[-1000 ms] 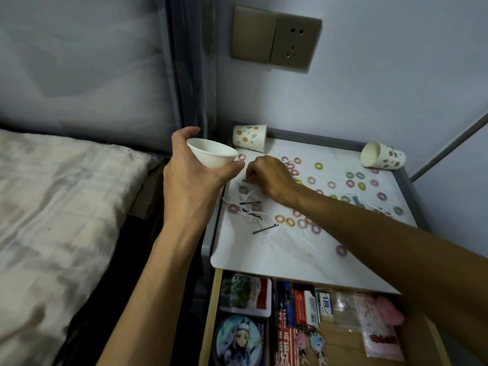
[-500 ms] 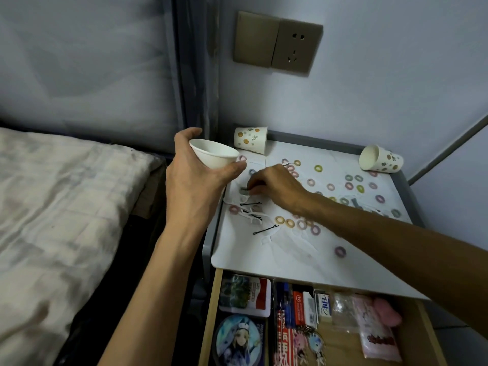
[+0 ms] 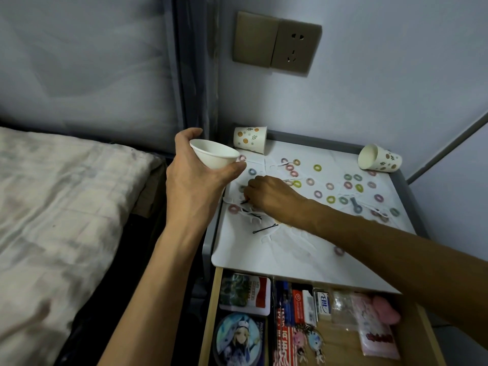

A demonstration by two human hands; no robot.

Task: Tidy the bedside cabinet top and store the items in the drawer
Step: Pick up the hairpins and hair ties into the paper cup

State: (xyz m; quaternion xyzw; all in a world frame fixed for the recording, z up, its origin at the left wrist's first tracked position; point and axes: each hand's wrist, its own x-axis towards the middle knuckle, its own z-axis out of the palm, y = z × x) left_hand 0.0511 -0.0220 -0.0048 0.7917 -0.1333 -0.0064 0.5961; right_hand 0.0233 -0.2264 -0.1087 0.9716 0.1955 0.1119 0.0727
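Note:
My left hand (image 3: 196, 180) grips a white paper cup (image 3: 214, 156), held tilted in the air beside the cabinet's left edge. On the white cabinet top (image 3: 290, 254) my right hand (image 3: 269, 194) reaches down at the left side, its fingertips pinching a black hairpin (image 3: 245, 201). Two more black hairpins (image 3: 264, 229) lie just in front of it among white floss picks (image 3: 252, 219). Several small coloured hair rings (image 3: 330, 199) are scattered over the top. Below, the wooden drawer (image 3: 208, 313) stands open and holds cards, boxes and keychains.
A spotted paper cup (image 3: 250, 140) stands upside down at the back left and another spotted cup (image 3: 380, 161) lies on its side at the back right. A bed with pale bedding (image 3: 60, 207) fills the left. A wall socket (image 3: 277, 43) sits above the cabinet.
My right hand has moved a little toward me and left, down onto a black hairpin near the floss picks. The cup in my left hand has stayed about where it was.

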